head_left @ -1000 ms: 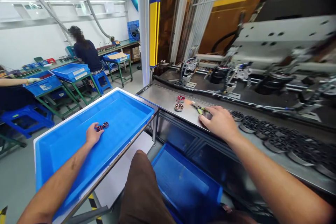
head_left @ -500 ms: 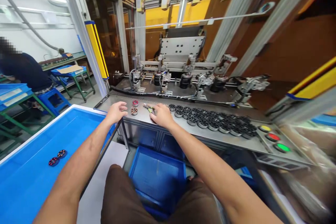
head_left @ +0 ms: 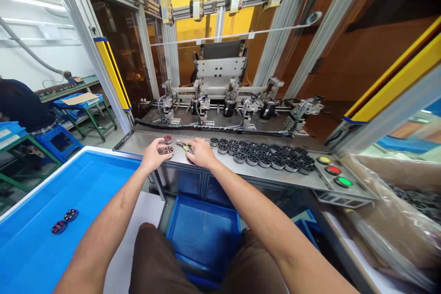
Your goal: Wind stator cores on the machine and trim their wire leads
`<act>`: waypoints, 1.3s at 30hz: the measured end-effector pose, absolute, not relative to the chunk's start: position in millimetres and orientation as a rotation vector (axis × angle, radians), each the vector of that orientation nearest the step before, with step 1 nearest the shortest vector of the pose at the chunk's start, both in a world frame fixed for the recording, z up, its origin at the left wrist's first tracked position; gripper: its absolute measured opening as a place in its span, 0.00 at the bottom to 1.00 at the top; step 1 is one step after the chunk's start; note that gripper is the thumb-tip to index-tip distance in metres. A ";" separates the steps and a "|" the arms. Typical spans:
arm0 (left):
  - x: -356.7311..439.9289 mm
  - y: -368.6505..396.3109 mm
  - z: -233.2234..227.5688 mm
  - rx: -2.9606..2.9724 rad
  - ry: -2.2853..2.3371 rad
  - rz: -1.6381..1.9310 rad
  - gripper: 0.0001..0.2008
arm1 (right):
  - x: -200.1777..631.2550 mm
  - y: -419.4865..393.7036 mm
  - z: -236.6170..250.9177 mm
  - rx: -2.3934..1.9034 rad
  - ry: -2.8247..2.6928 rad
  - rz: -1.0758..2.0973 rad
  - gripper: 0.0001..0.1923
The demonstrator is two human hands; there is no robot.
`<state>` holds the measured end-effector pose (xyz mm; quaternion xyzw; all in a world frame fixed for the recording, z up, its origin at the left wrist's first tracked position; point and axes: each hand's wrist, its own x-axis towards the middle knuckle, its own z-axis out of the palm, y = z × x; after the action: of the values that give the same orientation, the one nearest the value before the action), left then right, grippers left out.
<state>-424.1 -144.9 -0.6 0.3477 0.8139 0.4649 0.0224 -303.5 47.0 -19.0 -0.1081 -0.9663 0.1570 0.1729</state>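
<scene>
My left hand (head_left: 155, 154) has its thumb and fingers closed around a small round copper-coloured motor stator (head_left: 169, 149) on the metal worktop. Just behind it sits a similar stator with red on top (head_left: 167, 138), close to my fingertips. My right hand (head_left: 201, 153) is closed over the handles of small pliers with green grips (head_left: 186, 147). Their jaws point left toward the stators, and the pliers lie low at the worktop. Right of that hand, several black ring-shaped parts with silver sides (head_left: 264, 156) stand packed in rows.
A machine with several clamping stations (head_left: 230, 106) stands behind the worktop (head_left: 181, 160). Yellow, red and green buttons (head_left: 333, 170) are at the right end. On the left, a blue tray (head_left: 31, 193) holds two round parts (head_left: 70, 215). A co-worker (head_left: 25, 105) sits far left.
My left hand has moved in to the copper-coloured stator, its fingers closing around it. The right hand stays at the pliers. The whole view has shifted, with more of the right side showing.
</scene>
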 end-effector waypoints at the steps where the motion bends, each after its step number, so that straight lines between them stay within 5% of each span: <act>1: -417.4 -147.6 1.3 1.077 2.550 1.493 0.33 | -303.0 46.9 -18.3 -0.306 -2.744 0.442 0.17; 14: -292.1 -193.6 36.5 1.649 2.506 1.928 0.28 | -297.0 42.9 4.6 -0.246 -2.383 0.965 0.14; 20: -252.0 -212.4 26.7 1.692 2.380 2.057 0.31 | -215.3 -0.1 26.6 -0.068 -2.258 1.183 0.15; 27: -226.4 -213.5 14.1 1.621 2.182 1.984 0.27 | -113.8 -57.7 28.4 -0.008 -1.807 2.161 0.22; 36: -200.0 -206.4 21.7 1.528 1.715 2.144 0.39 | -97.8 -16.0 -2.6 0.505 -1.709 2.714 0.18; 39: -200.2 -206.6 18.9 1.571 1.724 2.157 0.40 | -95.6 -22.1 -25.7 0.348 -1.706 2.815 0.17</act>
<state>-200.2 -206.6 18.9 0.4943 0.5426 0.6789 -0.0177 -95.6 -22.1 -25.7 0.1048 -0.5136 0.8474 -0.0841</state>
